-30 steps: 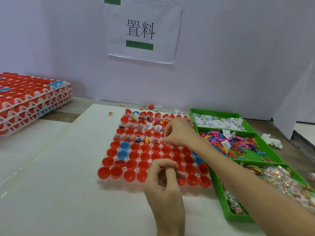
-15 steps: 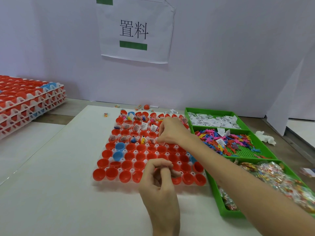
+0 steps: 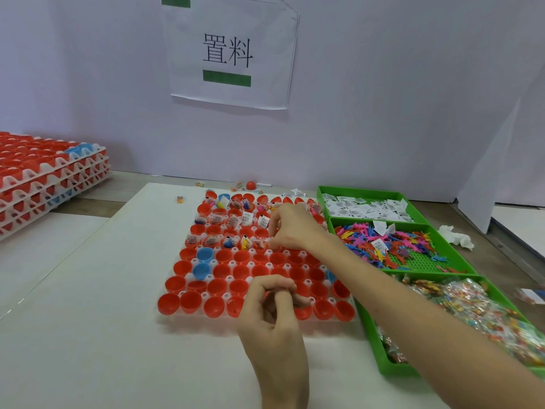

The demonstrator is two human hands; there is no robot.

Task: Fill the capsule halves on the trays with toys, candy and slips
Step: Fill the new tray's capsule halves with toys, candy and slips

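Observation:
A white tray [image 3: 188,317] of red capsule halves [image 3: 191,301], a few of them blue [image 3: 204,255], lies in the middle of the white table. The far rows hold slips, toys and candy; the near rows look empty. My right hand [image 3: 295,228] reaches over the tray's middle and pinches a clear candy packet [image 3: 261,242] just above a half in the last filled row. My left hand [image 3: 274,317] hovers over the tray's front edge. Its fingers are curled against the thumb, and I cannot see whether anything is inside.
Right of the tray sit three green bins: paper slips [image 3: 365,208], coloured plastic toys [image 3: 383,246] and wrapped candy [image 3: 472,305]. Stacked trays of capsule halves [image 3: 44,178] stand at the far left. A loose red capsule [image 3: 250,185] and stray candies lie by the back wall.
My right hand has stayed over the same row, lowering the candy packet slightly. My left hand holds its curled pose. The view has shifted a little.

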